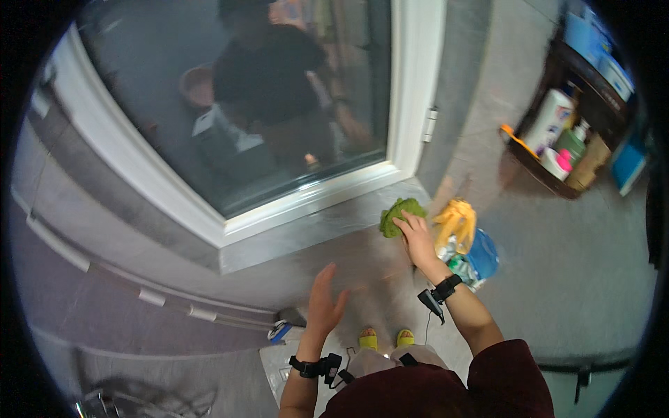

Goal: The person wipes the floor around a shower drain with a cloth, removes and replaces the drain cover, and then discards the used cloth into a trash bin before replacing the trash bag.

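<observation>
My right hand (419, 244) grips a crumpled green cloth (392, 220) at the right end of the grey stone windowsill (300, 242). The fingers lie over the cloth, and part of it is hidden under them. My left hand (324, 301) is held in the air in front of the wall under the sill, holding nothing, with its thumb apart from the fingers. Beyond the sill stands a window with a white frame (313, 190) and dark glass (279, 167) that reflects a person. Each wrist wears a black strap with a small device.
Just right of my right hand are yellow rubber gloves (456, 224) and a blue container (483, 254). A dark corner shelf (550, 177) with bottles hangs on the right wall. White rail pieces (152, 298) run along the left wall. My yellow slippers (368, 339) are below.
</observation>
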Motion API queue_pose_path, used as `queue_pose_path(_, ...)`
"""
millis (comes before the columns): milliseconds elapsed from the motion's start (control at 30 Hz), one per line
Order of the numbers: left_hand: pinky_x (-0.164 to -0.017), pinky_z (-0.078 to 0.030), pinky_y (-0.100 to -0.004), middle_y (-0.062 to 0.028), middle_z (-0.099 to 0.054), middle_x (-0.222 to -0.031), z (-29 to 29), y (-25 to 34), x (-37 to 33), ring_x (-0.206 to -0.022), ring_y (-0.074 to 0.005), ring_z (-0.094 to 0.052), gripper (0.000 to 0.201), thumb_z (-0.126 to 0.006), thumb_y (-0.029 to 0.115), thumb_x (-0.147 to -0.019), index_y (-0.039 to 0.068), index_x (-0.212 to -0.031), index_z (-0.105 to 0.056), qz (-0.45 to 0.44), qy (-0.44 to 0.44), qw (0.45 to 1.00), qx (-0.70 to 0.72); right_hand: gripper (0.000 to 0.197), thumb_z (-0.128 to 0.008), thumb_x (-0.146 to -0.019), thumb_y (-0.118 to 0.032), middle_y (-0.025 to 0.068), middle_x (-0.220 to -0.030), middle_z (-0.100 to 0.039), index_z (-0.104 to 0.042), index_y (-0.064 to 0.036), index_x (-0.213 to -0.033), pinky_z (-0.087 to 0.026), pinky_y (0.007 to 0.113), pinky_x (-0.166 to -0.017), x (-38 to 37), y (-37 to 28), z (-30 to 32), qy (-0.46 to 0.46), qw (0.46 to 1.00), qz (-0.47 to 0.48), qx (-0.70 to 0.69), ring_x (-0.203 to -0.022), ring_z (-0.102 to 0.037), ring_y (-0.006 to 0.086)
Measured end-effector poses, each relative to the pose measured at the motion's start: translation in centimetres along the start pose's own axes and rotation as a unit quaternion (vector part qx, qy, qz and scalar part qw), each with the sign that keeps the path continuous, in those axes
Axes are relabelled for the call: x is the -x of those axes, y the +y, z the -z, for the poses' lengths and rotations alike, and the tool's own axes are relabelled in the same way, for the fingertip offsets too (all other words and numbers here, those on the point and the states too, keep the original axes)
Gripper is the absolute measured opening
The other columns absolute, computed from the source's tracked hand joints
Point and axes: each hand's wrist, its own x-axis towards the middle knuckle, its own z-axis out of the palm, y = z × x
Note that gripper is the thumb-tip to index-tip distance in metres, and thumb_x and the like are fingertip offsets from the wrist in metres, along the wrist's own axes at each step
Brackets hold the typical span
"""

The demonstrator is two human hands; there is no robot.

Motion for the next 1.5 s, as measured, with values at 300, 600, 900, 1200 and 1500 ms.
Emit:
queue_pose_path(300,-0.096,-0.039,-0.0411,-0.0184,-0.053,-0.120,-7.8,11.3,-12.1,-0.113,-0.0360,-0.049,0.052,-0.071,0.012,-0.077,0.002,-0.123,-0.048,-0.186,-0.046,0.970,0.148,0.053,-0.066,-0.083,-0.015,0.0214,-0.112,-0.055,-0.038,-0.0053,-0.127,-0.046,0.041,-0.085,5.4,-0.1,13.9,-0.101,0.959,-0.096,-0.247,-0.102,-0.058,0.0338)
queue_pose_path(600,-0.072,-0.047,-0.0373,-0.0142,-0.059,-0.098,-12.6,14.0,-15.7,-0.088,-0.0320,-0.058,0.043,-0.070,0.004,-0.071,0.006,-0.111,-0.054,-0.176,-0.136,0.959,0.177,0.033,-0.062,-0.082,-0.018,0.0187,-0.105,-0.058,-0.056,-0.0002,-0.110,-0.045,0.041,-0.087,-2.7,11.6,27.2,0.176,0.982,-0.028,0.055,-0.101,-0.054,0.0362)
queue_pose_path(900,-0.077,-0.049,-0.0326,-0.0105,-0.062,-0.099,-14.5,13.4,-15.2,-0.089,-0.0230,-0.061,0.038,-0.074,0.008,-0.075,0.006,-0.110,-0.057,-0.124,-0.180,0.960,0.174,0.014,-0.064,-0.076,-0.010,0.0116,-0.084,-0.060,-0.059,-0.0062,-0.088,-0.048,0.039,-0.071,-10.1,19.0,24.8,0.191,0.941,-0.083,0.267,-0.083,-0.058,0.0291)
queue_pose_path(1200,-0.078,-0.048,-0.0364,-0.0155,-0.057,-0.102,-20.5,15.0,-20.2,-0.094,-0.0317,-0.057,0.040,-0.073,0.013,-0.074,0.003,-0.108,-0.054,-0.220,-0.271,0.907,0.237,0.021,-0.066,-0.085,-0.015,0.0104,-0.075,-0.057,-0.053,-0.0030,-0.095,-0.046,0.032,-0.058,-1.7,9.3,29.0,0.367,0.911,-0.175,-0.064,-0.065,-0.058,0.0207)
queue_pose_path(1500,-0.078,-0.050,-0.0347,-0.0153,-0.064,-0.102,-32.4,29.2,-12.5,-0.091,-0.0281,-0.064,0.038,-0.072,0.012,-0.076,0.002,-0.109,-0.055,-0.249,-0.514,0.757,0.319,0.023,-0.067,-0.085,-0.006,0.0021,-0.073,-0.057,-0.049,-0.0023,-0.097,-0.042,0.022,-0.048,32.0,3.6,32.1,0.531,0.711,-0.461,0.031,-0.056,-0.053,0.0063)
